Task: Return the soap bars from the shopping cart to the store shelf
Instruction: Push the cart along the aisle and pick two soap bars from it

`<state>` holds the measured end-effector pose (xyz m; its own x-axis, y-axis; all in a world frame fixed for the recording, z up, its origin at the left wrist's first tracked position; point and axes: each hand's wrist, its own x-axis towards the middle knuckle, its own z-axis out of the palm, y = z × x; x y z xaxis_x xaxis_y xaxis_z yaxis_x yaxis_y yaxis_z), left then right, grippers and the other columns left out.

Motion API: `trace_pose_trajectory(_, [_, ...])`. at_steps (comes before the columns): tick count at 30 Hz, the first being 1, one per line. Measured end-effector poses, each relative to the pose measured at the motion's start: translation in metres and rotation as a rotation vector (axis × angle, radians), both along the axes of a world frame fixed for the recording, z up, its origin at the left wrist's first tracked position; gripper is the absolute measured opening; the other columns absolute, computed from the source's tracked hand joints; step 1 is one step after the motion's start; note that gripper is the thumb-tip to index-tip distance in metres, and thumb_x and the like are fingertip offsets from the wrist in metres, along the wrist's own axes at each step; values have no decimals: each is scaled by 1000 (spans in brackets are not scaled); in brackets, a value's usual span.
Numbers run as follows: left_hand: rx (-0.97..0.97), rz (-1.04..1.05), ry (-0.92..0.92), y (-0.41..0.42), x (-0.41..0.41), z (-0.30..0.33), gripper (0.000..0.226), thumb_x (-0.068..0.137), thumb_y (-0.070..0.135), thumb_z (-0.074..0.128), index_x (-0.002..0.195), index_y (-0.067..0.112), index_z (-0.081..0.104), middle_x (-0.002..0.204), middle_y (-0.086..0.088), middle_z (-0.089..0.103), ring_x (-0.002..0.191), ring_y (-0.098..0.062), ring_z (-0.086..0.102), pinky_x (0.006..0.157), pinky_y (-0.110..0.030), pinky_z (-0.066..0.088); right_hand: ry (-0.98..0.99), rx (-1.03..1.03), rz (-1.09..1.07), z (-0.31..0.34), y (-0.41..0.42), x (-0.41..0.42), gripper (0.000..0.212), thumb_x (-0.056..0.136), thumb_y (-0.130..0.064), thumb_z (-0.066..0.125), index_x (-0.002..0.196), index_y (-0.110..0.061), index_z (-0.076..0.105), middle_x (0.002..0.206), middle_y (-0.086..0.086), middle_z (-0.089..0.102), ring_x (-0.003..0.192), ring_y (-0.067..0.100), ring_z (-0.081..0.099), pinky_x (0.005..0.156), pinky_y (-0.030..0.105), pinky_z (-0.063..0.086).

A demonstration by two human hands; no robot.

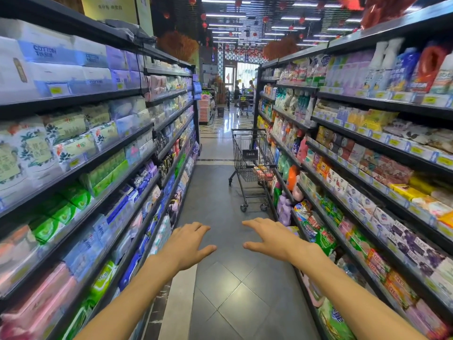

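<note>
Soap bars (263, 172) sit in the shopping cart (252, 163), well ahead up the aisle beside the right-hand store shelf (362, 182). Left hand (188, 244) and right hand (272, 238) reach forward, palms down, fingers spread, holding nothing; bare floor (220, 212) lies between hands and cart.

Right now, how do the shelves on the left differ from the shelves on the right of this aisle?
The left shelves hold mostly big, soft packs of tissue and pads in white, green and blue; the right shelves hold small boxed soap bars, bottles and pouches in many colours. The cart stands close against the right shelves and apart from the left shelves. Both are dark, multi-tiered, fully stocked and carry price tags along their edges.
</note>
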<state>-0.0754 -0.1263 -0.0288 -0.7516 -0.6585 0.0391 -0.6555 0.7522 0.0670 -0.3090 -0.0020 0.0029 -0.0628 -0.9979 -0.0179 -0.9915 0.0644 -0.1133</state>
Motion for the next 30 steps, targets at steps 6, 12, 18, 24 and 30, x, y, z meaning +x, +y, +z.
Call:
trace_pose_trajectory(6, [12,-32,5,-109,-22,-20,98,75,82,14,152,25,37,152,3,43,140,-20,42,115,-41,35,12,12,-13,-17,-110,-25,74,92,-61,55,154,-29,30,152,2,43,137,24,43,108,45,40])
trace_pose_trajectory(12, [42,-52,-13,-237,-63,-22,88,85,79,23,154,25,35,151,3,42,140,-20,40,115,-40,34,-6,8,-76,-16,-228,-62,75,92,-60,55,154,-28,30,150,2,43,137,25,43,108,43,40])
trace_pose_trajectory(18, [13,-74,58,-342,-108,-29,97,76,77,9,150,24,42,147,4,48,137,-19,45,113,-37,36,-39,17,-107,-29,-331,-110,71,93,-58,54,154,-29,30,150,2,43,137,24,42,107,42,39])
trace_pose_trajectory(24, [23,-80,51,-455,-175,-47,98,75,78,9,151,25,41,149,5,46,139,-18,43,115,-36,33,-55,13,-118,-51,-448,-175,71,93,-57,54,154,-28,31,150,2,43,138,24,42,110,46,38])
trace_pose_trajectory(30, [22,-71,64,-591,-269,-55,93,80,79,16,149,25,45,146,5,49,136,-20,48,112,-38,38,-38,-10,-110,-52,-582,-268,70,94,-56,54,153,-25,33,149,3,45,136,25,43,107,43,40])
